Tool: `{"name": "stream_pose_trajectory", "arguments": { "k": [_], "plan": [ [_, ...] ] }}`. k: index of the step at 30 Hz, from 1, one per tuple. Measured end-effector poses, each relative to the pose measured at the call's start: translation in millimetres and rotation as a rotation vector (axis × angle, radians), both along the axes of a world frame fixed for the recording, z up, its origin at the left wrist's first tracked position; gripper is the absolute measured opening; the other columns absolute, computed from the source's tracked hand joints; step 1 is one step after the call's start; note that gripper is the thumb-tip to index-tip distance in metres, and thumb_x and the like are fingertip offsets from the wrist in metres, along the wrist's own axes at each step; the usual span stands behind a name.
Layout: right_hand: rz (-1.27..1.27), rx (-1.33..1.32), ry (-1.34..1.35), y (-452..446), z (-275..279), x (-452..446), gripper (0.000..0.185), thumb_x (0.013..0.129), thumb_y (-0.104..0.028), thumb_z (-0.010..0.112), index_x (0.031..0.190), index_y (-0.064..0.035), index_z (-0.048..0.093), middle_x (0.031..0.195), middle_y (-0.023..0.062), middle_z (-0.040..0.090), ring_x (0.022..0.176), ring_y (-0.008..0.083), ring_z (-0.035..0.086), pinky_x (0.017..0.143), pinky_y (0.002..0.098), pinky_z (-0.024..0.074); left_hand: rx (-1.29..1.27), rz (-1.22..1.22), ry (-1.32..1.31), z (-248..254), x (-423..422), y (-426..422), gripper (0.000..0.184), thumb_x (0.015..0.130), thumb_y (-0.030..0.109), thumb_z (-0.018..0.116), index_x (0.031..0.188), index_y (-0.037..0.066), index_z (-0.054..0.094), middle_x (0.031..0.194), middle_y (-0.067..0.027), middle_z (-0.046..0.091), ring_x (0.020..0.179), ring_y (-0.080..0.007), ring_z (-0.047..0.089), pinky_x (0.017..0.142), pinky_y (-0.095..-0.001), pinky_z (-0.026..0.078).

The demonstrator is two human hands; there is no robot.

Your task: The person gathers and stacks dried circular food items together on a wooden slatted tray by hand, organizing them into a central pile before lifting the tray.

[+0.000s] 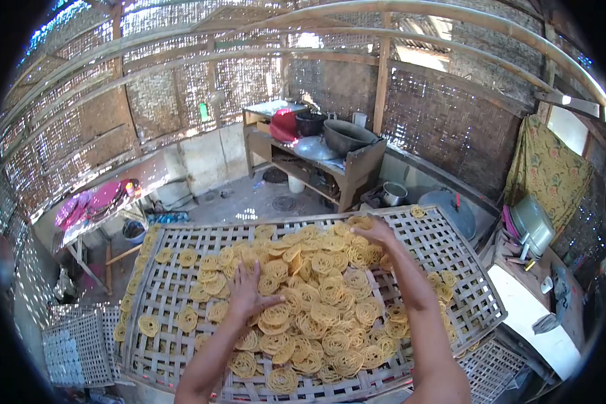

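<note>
A heap of thin, round, yellow lattice-like discs (330, 289) lies over the middle of a woven bamboo tray (172, 286). At the heap's left side my left hand (248, 293) is open, its fingers spread and its thumb reaching over some discs. My right hand (377, 232) reaches to the heap's far right edge, thumb and fingers apart around a few discs there; the undersides of its fingers are hidden. Single discs, such as a disc (148, 326) on the left, lie loose on the tray.
Behind the tray stands a wooden table (350, 176) with a large dark pan (349, 137) and a red object. To the right are a metal pot (532, 225) and a patterned cloth (552, 175). More woven trays (77, 350) rest at lower left. A bench (108, 209) stands along the left wall.
</note>
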State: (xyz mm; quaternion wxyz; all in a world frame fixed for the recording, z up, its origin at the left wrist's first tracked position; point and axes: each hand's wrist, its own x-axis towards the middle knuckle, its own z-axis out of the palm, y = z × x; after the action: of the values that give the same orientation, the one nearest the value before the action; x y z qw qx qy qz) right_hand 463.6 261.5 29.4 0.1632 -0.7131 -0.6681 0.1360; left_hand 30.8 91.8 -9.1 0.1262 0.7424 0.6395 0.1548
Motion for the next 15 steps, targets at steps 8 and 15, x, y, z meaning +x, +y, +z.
{"name": "stream_pose_trajectory", "arguments": {
  "k": [8, 15],
  "plan": [
    [-0.023, 0.05, -0.042, -5.3, -30.2, -63.3, 0.104, 0.068, -0.081, 0.072, 0.148, -0.0168, 0.051, 0.149, 0.0234, 0.048, 0.141, 0.0406, 0.042, 0.118, 0.0471, 0.0329, 0.04, -0.126, -0.073, 17.3, 13.0, -31.2, 0.122, 0.068, 0.076, 0.078, 0.163, 0.019, 0.027, 0.163, -0.0352, 0.018, 0.154, -0.0476, 0.014, 0.124, -0.057, 0.016],
    [0.183, 0.168, 0.283, -84.3, -29.6, -78.1, 0.05, 0.074, -0.035, 0.085, 0.112, -0.0084, 0.068, 0.111, 0.0123, 0.061, 0.106, 0.0286, 0.06, 0.092, 0.0389, 0.0489, 0.135, -0.361, -0.288, 4.3, 36.8, -21.4, 0.095, 0.076, 0.054, 0.084, 0.155, 0.021, 0.043, 0.158, -0.0288, 0.033, 0.147, -0.0471, 0.032, 0.121, -0.0522, 0.031]
  ]
}}
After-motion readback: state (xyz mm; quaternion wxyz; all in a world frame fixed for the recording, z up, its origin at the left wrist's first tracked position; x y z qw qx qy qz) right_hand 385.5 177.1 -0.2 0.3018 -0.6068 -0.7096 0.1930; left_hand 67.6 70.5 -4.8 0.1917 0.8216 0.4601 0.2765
